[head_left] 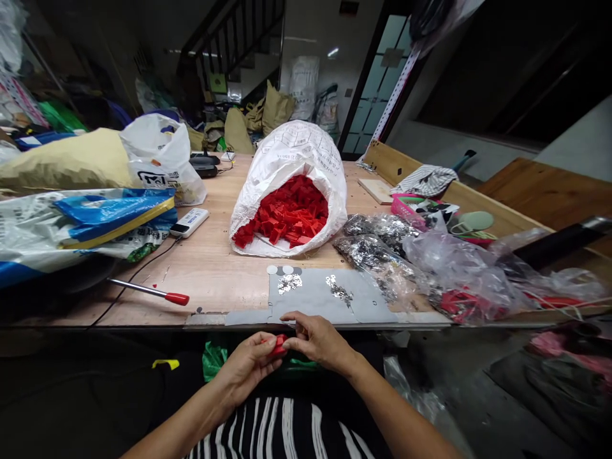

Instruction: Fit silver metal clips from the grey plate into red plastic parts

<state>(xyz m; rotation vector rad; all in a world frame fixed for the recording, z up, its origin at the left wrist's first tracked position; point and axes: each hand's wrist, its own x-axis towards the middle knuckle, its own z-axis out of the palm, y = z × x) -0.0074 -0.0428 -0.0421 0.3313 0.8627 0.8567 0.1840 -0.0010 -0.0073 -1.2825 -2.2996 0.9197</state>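
Note:
Just below the table's front edge, my left hand (254,361) grips a small red plastic piece (278,345) between thumb and fingers. My right hand (319,341) meets it from the right, its thumb tip against the red piece. The right index finger is bent above, with a thin sliver near its tip, too small to make out. On a grey sheet (306,294) at the table edge lie two small piles of shiny metal pieces (289,283). Behind them, a white woven sack (301,143) lies with its mouth facing me, full of red plastic pieces (294,210).
A lever with a red handle (176,298) juts out at the left. Nearby lie a white power strip (190,222) and stacked bags (95,217). Clear bags of metal parts (377,248), a pink basket (406,209) and a wooden board (375,190) occupy the right.

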